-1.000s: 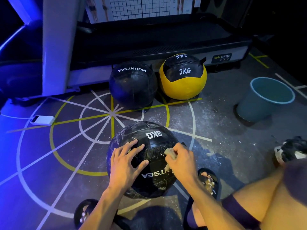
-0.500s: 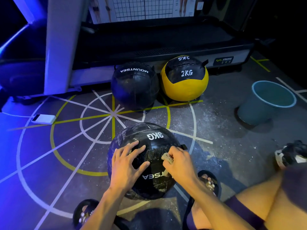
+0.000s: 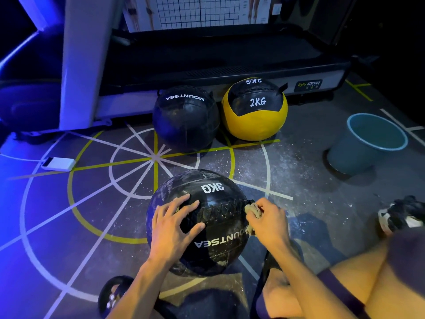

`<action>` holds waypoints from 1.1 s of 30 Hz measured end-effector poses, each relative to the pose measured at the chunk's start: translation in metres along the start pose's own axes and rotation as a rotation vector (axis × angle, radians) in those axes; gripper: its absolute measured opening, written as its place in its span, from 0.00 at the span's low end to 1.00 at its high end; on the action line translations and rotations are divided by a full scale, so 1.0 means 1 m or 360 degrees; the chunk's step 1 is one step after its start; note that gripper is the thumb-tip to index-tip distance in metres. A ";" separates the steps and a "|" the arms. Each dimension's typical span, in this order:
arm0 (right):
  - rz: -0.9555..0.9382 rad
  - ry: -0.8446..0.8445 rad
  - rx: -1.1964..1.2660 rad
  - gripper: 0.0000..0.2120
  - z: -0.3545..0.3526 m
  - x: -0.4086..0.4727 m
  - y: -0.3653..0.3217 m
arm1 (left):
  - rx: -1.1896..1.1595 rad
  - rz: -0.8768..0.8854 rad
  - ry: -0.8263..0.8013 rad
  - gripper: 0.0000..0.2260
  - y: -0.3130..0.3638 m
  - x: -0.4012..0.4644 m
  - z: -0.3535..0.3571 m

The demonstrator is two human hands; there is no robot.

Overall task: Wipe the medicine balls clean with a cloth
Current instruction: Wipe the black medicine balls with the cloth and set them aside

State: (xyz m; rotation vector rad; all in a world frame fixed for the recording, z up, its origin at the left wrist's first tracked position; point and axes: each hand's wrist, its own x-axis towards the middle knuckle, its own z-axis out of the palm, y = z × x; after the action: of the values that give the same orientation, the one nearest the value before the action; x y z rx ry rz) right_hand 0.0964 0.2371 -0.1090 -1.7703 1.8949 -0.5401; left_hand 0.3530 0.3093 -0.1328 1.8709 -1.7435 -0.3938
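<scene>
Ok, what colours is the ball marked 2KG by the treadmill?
Yellow with black panels on top and white lettering, on the 2KG ball; the head view, the only one, shows it.

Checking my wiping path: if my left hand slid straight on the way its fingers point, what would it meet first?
The left hand points up and right across the 3KG ball; it would probably reach the printed 3KG label first.

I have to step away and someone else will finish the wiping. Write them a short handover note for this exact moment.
Left hand: spread flat on the 3KG ball, steadying it.
Right hand: grips the cloth against that ball's right side.
The black ball and the yellow 2KG ball sit by the treadmill; the bucket stands to the right.
Done: none plainly finished; the 3KG ball shows white smears.
Left: finish it, then wipe the other two.
</scene>
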 end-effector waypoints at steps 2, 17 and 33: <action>-0.0093 -0.0073 -0.0009 0.02 0.010 -0.009 -0.005 | 0.0004 0.0003 -0.0003 0.27 0.001 0.000 0.001; -0.0467 -0.0194 0.0159 0.09 0.030 -0.052 -0.026 | -0.0002 0.0001 0.0011 0.27 -0.001 0.000 -0.001; -0.0037 0.0230 0.0312 0.07 0.049 -0.020 -0.017 | -0.0076 -0.0093 -0.0027 0.28 -0.015 0.011 -0.012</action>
State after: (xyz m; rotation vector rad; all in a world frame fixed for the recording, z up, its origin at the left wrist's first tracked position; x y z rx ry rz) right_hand 0.1403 0.2573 -0.1367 -1.6667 1.8467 -0.8521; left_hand 0.3737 0.3014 -0.1303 1.8932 -1.6792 -0.4708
